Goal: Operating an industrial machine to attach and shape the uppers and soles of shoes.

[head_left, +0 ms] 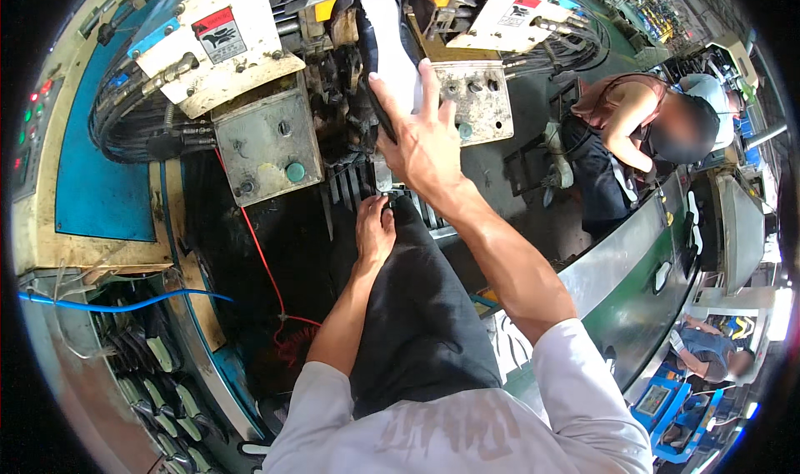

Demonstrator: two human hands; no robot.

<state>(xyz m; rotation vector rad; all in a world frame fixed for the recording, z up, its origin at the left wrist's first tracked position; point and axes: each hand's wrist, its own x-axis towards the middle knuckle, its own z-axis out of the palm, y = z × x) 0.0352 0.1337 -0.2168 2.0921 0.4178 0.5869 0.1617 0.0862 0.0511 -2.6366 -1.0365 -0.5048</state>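
A shoe upper on a last (392, 45), dark at the sides with a pale underside facing up, sits in the middle of the machine. My right hand (427, 145) reaches over its near end, thumb and fingers spread across the underside and closed about its edges. Lower down, my left hand (375, 231) is at my knee, beside a small metal part (382, 177) of the machine. Its fingers are bent together, and what lies within them, if anything, is hidden.
Metal control boxes with green buttons (295, 172) (465, 130) flank the shoe under white guard plates. A red hose (261, 253) hangs at left, above racks of shoe lasts (162, 353). Rightward runs a green conveyor (621, 328); a co-worker (621, 132) sits beyond it.
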